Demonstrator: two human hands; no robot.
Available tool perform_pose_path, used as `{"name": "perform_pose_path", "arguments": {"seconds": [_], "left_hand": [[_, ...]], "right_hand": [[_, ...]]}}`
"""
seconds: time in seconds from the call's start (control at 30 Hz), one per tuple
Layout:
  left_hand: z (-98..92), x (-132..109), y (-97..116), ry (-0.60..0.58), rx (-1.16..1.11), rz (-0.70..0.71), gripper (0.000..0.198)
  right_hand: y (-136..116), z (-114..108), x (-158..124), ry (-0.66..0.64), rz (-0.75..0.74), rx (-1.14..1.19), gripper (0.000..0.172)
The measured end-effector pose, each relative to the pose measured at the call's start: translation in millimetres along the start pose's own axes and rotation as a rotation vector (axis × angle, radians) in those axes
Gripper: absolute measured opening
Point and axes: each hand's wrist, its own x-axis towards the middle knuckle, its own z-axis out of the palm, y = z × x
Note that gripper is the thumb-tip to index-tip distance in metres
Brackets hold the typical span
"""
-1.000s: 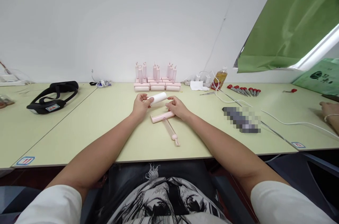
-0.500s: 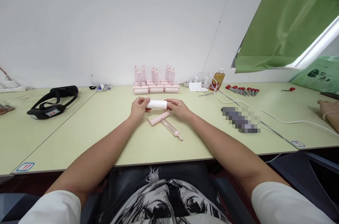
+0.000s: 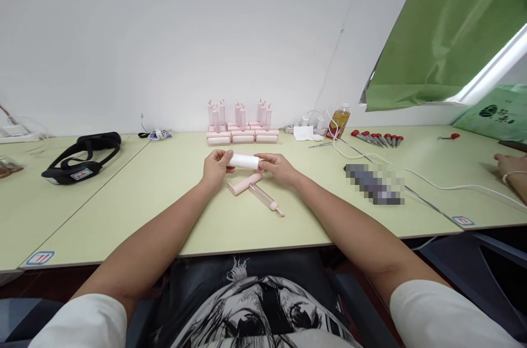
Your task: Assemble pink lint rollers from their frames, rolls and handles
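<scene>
1. Above the table [image 3: 135, 183], both hands hold a white roll [image 3: 244, 161] level and clear of the surface, so that it spans the gap between them.
2. Left hand [image 3: 214, 168] pinches the roll's left end between thumb and fingers, a closed grasp that seems to steady it.
3. Right hand [image 3: 279, 168] takes the other end with its fingertips, also closed on the roll. Holding it by the ends leaves the roll's middle untouched.
4. Just below the roll a pink holder [image 3: 245, 184] lies on the table, its clear handle [image 3: 265, 201] pointing towards the person's right. It is near both hands, likely laid there for easy reach.
5. At the table's back edge, pink rollers [image 3: 242, 128] stand in a tidy block, well apart from the hands.
6. Red screwdrivers [image 3: 376, 139] lie in a row to the right, beside a bottle [image 3: 340, 121]. A black headset [image 3: 80, 157] rests far left.
7. Another person's hand [image 3: 510, 164] rests at the far right, apart from all this.
</scene>
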Motion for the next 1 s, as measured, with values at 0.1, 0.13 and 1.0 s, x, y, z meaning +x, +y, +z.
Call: {"name": "perform_pose_path", "arguments": {"seconds": [0.1,0.13,1.0], "left_hand": [[-0.9,0,0,-0.011,0.003,-0.015,0.042],[-1.1,0,1,-0.016,0.004,-0.021,0.042],[-2.2,3,-5,-0.165,0.043,0.042,0.044]], "right_hand": [[1,-1,1,-0.01,0.0,-0.009,0.038],[1,-1,1,-0.016,0.0,-0.012,0.037],[21,-12,12,0.089,0.002,-0.256,0.039]]}}
